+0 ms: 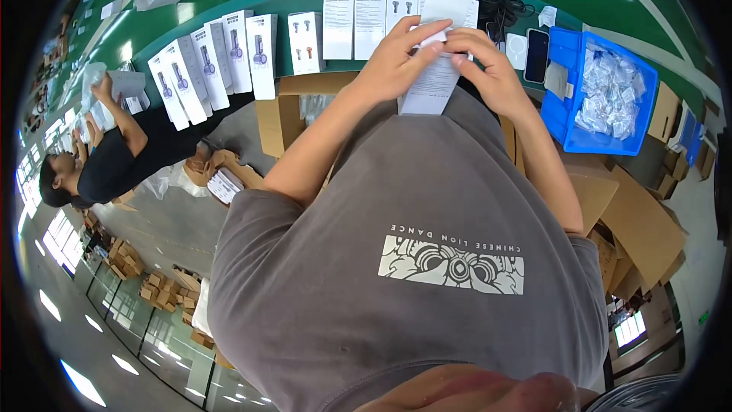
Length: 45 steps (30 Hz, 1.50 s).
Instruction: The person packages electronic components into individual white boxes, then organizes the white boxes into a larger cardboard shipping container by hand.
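A slim white box (428, 93) with small print stands against my shirt at the table's edge, its long top flap (448, 1) raised. My left hand (400, 61) grips the box's upper end from the left, thumb and fingertips pinched at the opening. From the other side my right hand (489, 69) bends its fingers over the same end, thumb against the box's side. A small white piece shows between the fingertips; I cannot tell whether it is a flap or something separate.
White boxes with earphone pictures (307, 42) and headphone pictures (261, 53) line the green table. To the right are black cables (503, 11), a phone (537, 56) and a blue bin (560, 118) of small clear bags. Open cartons (640, 214) stand below. A co-worker (114, 149) works at left.
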Available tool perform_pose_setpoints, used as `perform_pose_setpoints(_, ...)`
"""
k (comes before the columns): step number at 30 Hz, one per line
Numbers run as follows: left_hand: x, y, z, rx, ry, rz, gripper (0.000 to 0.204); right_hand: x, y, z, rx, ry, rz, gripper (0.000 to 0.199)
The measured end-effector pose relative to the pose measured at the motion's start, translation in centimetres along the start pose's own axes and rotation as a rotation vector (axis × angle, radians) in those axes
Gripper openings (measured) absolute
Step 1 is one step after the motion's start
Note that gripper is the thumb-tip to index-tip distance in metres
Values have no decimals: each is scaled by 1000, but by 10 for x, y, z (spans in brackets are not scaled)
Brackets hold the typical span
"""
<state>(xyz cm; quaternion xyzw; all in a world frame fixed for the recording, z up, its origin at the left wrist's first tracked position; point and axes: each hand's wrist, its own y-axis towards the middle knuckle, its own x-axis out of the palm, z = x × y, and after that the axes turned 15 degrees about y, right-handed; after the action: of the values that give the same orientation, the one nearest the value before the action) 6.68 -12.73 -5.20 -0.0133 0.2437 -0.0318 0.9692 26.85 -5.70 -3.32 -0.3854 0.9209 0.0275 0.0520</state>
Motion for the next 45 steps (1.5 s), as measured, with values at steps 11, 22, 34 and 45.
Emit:
perform_pose_setpoints(11, -14, 13, 15, 4, 103, -347, 37, -55, 47, -14, 190, -148, 104, 26)
perform_pose_setpoints(22, 6, 5, -11, 72, 101, -50, 41, -23, 22, 7, 171, 196, -28, 28)
perform_pose_setpoints(34, 1, 11, -8, -139, 98, -266, 78, -10, 15, 8, 68, 11, -56, 24)
perform_pose_setpoints(45, 5, 20, -9, -107, 8, -329, 75, -7, 13, 10, 88, -64, 29, 22)
